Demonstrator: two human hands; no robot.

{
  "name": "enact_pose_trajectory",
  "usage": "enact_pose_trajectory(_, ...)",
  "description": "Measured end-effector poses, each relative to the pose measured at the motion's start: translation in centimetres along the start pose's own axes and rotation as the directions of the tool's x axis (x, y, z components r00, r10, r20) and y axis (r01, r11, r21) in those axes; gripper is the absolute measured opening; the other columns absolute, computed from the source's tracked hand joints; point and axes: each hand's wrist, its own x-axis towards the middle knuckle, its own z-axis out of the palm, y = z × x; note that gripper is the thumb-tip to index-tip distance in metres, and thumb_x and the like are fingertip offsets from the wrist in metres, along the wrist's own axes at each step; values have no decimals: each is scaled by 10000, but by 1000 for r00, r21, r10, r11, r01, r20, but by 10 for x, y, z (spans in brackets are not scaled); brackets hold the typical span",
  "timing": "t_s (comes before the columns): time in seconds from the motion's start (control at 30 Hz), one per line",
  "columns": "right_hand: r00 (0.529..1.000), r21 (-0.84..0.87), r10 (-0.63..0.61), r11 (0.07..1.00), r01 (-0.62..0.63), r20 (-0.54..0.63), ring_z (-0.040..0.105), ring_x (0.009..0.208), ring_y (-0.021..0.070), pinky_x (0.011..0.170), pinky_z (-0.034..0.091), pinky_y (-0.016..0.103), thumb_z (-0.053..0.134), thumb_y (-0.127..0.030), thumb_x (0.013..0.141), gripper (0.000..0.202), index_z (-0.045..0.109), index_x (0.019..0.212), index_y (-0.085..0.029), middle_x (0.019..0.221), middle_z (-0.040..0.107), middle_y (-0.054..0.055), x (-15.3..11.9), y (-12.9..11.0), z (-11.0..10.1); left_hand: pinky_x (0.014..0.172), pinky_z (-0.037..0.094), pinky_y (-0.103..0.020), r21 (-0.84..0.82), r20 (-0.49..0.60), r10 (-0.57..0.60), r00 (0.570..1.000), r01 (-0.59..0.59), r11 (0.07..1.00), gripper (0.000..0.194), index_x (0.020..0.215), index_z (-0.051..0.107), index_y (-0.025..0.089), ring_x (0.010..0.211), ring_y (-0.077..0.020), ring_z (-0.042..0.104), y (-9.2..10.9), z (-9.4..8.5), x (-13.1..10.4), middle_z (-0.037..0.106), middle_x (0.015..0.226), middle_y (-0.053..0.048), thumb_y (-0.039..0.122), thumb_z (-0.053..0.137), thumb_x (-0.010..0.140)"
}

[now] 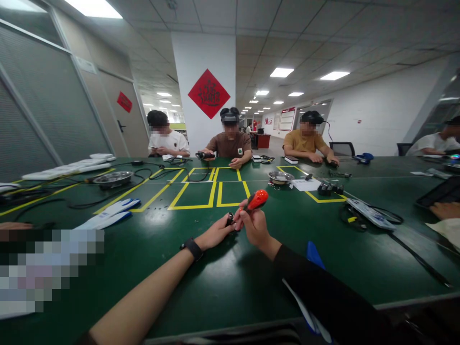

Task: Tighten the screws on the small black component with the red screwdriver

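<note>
Near the middle of the green table (201, 268), my left hand (218, 231) has its fingers closed round a small dark metallic part (229, 219). My right hand (256, 225) grips a screwdriver with an orange-red and black handle (256, 200). The handle points up and to the right, and its lower end leans down toward the small part. Both hands are close together at the fingertips. The fingers hide the tool's tip and most of the part.
Metal bowls (113, 178) (281, 178) stand left and right beyond my hands. Blue-white gloves (108, 214) lie left. Black blocks (329, 188), a power strip (370, 214) and cables are on the right. Several people sit around the table.
</note>
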Motion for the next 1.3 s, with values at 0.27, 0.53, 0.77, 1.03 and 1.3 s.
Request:
enact_pose_trajectory(0.27,997,-115,-65,991,68,28,576,513,124,557,476,242,446,-343,882,190,492,965,-179,625,592,-4,-1,0,-4,815,389,-288,-12,19,-11,1000,11,1000,246,971,503,146,821,-148,448,-3,0,0,522,895,-22,360,442,866)
enact_pose_trajectory(0.53,997,-212,-71,974,74,25,595,553,152,612,487,285,457,-350,873,192,520,938,-181,649,611,13,-2,-4,-5,875,381,-331,-21,-24,1,1000,-1,1000,329,1080,482,151,873,-164,474,-4,4,-3,542,966,-31,389,466,853)
enact_pose_trajectory(0.77,999,-98,-2,995,-1,-32,563,486,125,502,475,248,457,-374,872,224,475,987,-183,660,602,2,0,-5,-1,857,389,-319,17,-25,-7,1000,7,1000,298,1025,499,147,859,-155,469,0,2,-6,540,932,-19,388,462,855)
enact_pose_trajectory(1.03,995,22,50,999,-49,-90,562,502,91,510,483,219,501,-323,848,231,470,1029,-185,717,604,-4,4,-7,2,862,397,-324,17,-47,5,999,-4,1000,277,1020,509,150,875,-171,494,-4,2,-5,560,953,-32,365,469,851)
enact_pose_trajectory(1.3,983,97,128,988,-116,-130,576,486,86,486,500,206,575,-321,790,267,462,992,-188,732,620,-7,7,-7,7,845,407,-325,61,-60,1,998,2,998,267,1016,485,153,872,-176,504,-4,1,-6,558,958,-34,355,482,843)
